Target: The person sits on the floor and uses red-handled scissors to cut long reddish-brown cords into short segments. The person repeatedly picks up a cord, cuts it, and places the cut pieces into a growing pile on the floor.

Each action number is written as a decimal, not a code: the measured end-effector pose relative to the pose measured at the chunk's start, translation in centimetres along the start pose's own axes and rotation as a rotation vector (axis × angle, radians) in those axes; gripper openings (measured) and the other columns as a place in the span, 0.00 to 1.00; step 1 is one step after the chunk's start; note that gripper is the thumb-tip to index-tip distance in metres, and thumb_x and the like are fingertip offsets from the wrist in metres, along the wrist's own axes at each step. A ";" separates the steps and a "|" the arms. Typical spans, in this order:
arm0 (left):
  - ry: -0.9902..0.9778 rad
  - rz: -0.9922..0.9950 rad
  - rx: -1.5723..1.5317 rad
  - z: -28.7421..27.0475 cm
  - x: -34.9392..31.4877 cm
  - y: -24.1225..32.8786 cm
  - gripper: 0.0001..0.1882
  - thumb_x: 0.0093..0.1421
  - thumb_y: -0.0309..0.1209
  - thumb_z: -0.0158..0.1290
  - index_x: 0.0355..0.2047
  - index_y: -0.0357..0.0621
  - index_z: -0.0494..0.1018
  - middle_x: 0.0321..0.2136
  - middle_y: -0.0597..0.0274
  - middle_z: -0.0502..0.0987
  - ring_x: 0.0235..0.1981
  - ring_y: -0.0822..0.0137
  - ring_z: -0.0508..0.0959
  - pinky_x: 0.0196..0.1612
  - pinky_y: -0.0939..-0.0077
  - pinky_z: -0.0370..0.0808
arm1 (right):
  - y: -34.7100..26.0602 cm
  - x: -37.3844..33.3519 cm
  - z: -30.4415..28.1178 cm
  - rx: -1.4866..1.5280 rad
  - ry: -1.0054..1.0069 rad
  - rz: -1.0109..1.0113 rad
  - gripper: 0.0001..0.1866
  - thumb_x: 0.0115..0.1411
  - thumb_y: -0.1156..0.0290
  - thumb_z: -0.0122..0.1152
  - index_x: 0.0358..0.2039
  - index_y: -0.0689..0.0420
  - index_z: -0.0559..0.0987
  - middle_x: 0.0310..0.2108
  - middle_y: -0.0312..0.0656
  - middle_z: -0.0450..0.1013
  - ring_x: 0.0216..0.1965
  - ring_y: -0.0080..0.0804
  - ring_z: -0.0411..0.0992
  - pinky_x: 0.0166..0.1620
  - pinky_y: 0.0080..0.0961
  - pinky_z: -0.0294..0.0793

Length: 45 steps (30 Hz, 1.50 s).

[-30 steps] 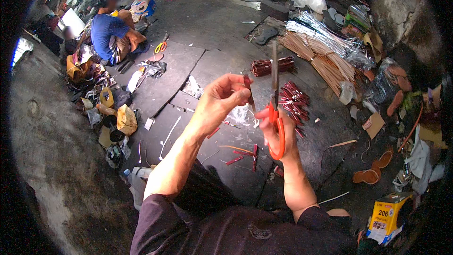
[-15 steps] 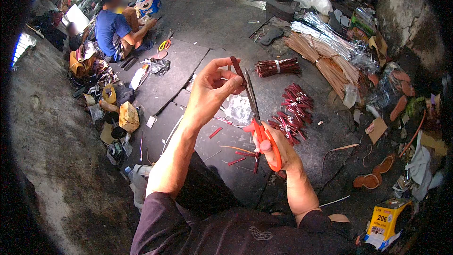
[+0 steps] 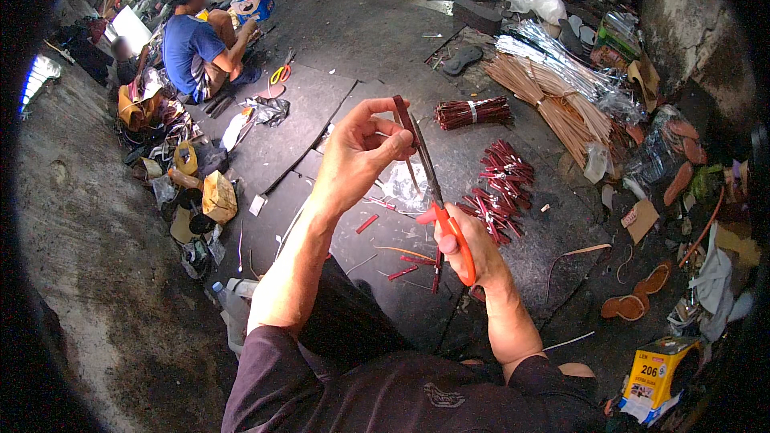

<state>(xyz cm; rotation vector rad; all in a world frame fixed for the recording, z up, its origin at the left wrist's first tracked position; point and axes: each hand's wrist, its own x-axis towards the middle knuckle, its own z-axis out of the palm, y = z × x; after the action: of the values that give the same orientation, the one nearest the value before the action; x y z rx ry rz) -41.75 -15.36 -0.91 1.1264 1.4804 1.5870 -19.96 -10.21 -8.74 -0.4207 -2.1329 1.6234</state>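
My left hand (image 3: 359, 156) is raised in front of me, pinching a short dark red strip (image 3: 401, 111) between thumb and fingers. Wrapped around the orange handles of a pair of scissors (image 3: 455, 242) is my right hand (image 3: 484, 250). The scissors' blades point up and away, lying along the strip by my left fingertips. A thin sliver (image 3: 414, 178) hangs beside the blades; whether it is still joined to the strip I cannot tell. Beyond my right hand lies a loose pile of dark red strips (image 3: 505, 180). Several more cut pieces (image 3: 367, 224) are scattered on the floor below.
A tied bundle of dark red strips (image 3: 473, 113) lies ahead, with long tan strips (image 3: 549, 100) farther right. A seated person in blue (image 3: 192, 48) is at far left, near yellow-handled scissors (image 3: 281, 74). Brown sandal soles (image 3: 638, 295) and a yellow can (image 3: 659, 377) are at right.
The scissors' handles have come together and the blades have closed in along the strip. A thin sliver now hangs beside them. My left hand has hardly moved.
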 end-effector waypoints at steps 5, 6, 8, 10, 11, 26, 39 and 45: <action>0.011 -0.011 0.024 0.2 0.0 0.1 0.22 0.61 0.25 0.58 0.55 0.38 0.69 0.32 0.62 0.79 0.33 0.74 0.78 0.39 0.78 0.76 | -0.1 0.0 0.2 -0.040 0.059 0.009 0.43 0.55 0.25 0.46 0.40 0.61 0.74 0.24 0.43 0.72 0.26 0.36 0.73 0.29 0.33 0.70; 0.015 -0.014 0.028 0.3 -0.1 0.1 0.22 0.61 0.25 0.58 0.55 0.38 0.69 0.32 0.62 0.79 0.33 0.74 0.78 0.39 0.78 0.76 | -0.7 0.1 0.4 -0.037 0.081 0.030 0.47 0.53 0.21 0.41 0.36 0.62 0.74 0.25 0.42 0.72 0.25 0.32 0.71 0.29 0.32 0.69; 0.011 -0.016 0.021 0.3 -0.1 0.2 0.22 0.61 0.25 0.58 0.56 0.38 0.69 0.32 0.62 0.79 0.33 0.74 0.78 0.39 0.78 0.76 | -0.8 0.0 0.5 -0.031 0.097 0.024 0.47 0.53 0.21 0.41 0.35 0.62 0.74 0.24 0.42 0.72 0.25 0.32 0.70 0.29 0.32 0.69; 0.011 -0.017 0.016 0.4 -0.1 0.3 0.22 0.61 0.25 0.57 0.56 0.39 0.69 0.32 0.62 0.79 0.33 0.74 0.78 0.39 0.78 0.76 | -0.1 -0.2 0.4 -0.025 0.084 -0.032 0.40 0.58 0.29 0.49 0.43 0.60 0.75 0.21 0.43 0.72 0.26 0.42 0.76 0.29 0.35 0.71; 0.011 -0.016 0.013 0.5 -0.1 0.4 0.22 0.61 0.25 0.57 0.56 0.39 0.69 0.32 0.62 0.79 0.32 0.74 0.78 0.39 0.78 0.76 | -0.1 -0.3 0.3 -0.031 0.073 -0.017 0.40 0.58 0.29 0.49 0.43 0.60 0.75 0.21 0.43 0.72 0.25 0.41 0.75 0.29 0.35 0.70; 0.021 -0.019 0.018 0.5 -0.3 0.5 0.23 0.61 0.25 0.58 0.56 0.40 0.69 0.32 0.63 0.79 0.33 0.74 0.79 0.40 0.78 0.76 | 0.1 -0.2 0.4 -0.054 0.039 -0.032 0.40 0.59 0.30 0.48 0.45 0.60 0.74 0.21 0.43 0.72 0.26 0.42 0.76 0.30 0.34 0.71; -0.008 -0.015 0.014 0.4 -0.2 0.3 0.27 0.62 0.23 0.56 0.61 0.38 0.63 0.33 0.59 0.79 0.34 0.71 0.81 0.41 0.78 0.80 | -0.2 -0.2 0.5 -0.078 0.107 -0.045 0.42 0.58 0.27 0.46 0.40 0.60 0.76 0.21 0.43 0.72 0.26 0.42 0.76 0.31 0.35 0.72; -0.072 -0.038 -0.018 0.6 -0.4 0.4 0.31 0.60 0.22 0.57 0.63 0.41 0.61 0.32 0.60 0.79 0.34 0.71 0.81 0.40 0.77 0.80 | -0.4 -0.1 -0.1 0.000 0.028 -0.041 0.43 0.57 0.26 0.45 0.45 0.59 0.75 0.21 0.40 0.71 0.25 0.39 0.75 0.31 0.33 0.72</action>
<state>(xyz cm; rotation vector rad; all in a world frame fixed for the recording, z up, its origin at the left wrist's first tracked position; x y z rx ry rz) -41.05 -15.52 -0.61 1.1267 1.4293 1.5154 -19.77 -10.28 -8.35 -0.3954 -2.1066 1.5863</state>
